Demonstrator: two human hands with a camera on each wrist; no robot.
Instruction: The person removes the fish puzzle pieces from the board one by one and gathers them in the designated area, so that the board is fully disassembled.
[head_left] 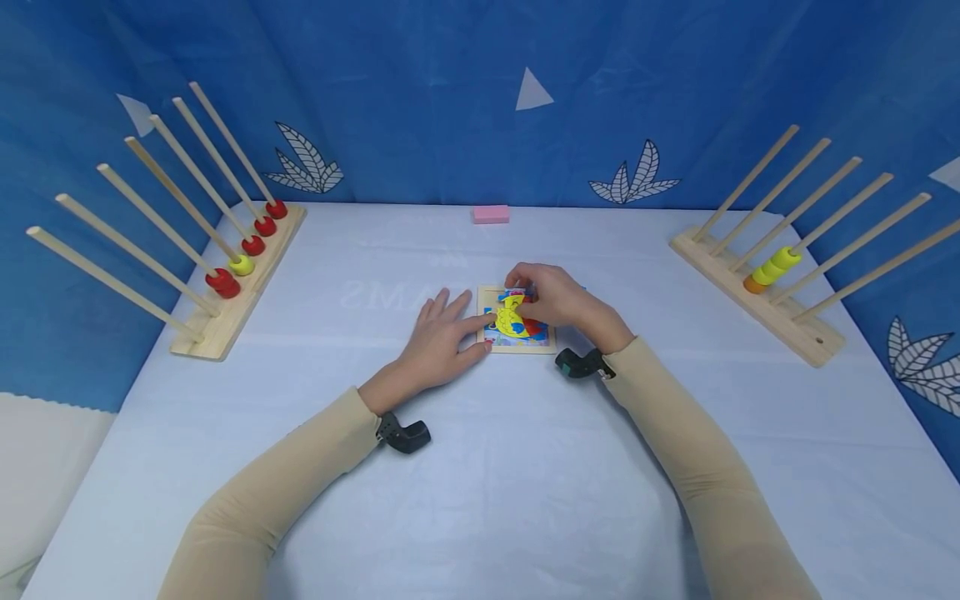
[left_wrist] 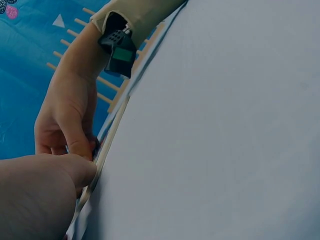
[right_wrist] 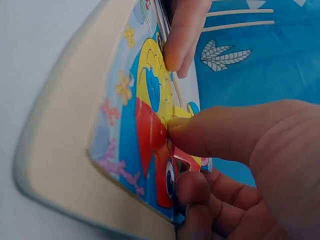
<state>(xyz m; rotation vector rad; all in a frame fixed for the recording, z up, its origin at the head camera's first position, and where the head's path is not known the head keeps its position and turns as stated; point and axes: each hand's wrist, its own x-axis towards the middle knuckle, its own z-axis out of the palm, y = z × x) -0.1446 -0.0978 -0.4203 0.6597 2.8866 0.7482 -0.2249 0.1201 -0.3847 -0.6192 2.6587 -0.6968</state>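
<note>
A small wooden-framed jigsaw puzzle with a yellow and red fish picture lies on the table in front of me. My right hand comes over its far right side and pinches a puzzle piece with yellow on it between thumb and fingers. That piece stands tilted up from the board, partly covered by the fingers. With fingers spread, my left hand rests at the puzzle's left side; its index fingertip touches the picture and its thumb meets the frame's near left corner.
A wooden peg rack with red and yellow beads stands at the left. Another rack with yellow and orange beads is on the right. A pink block lies at the table's back edge, before a blue curtain.
</note>
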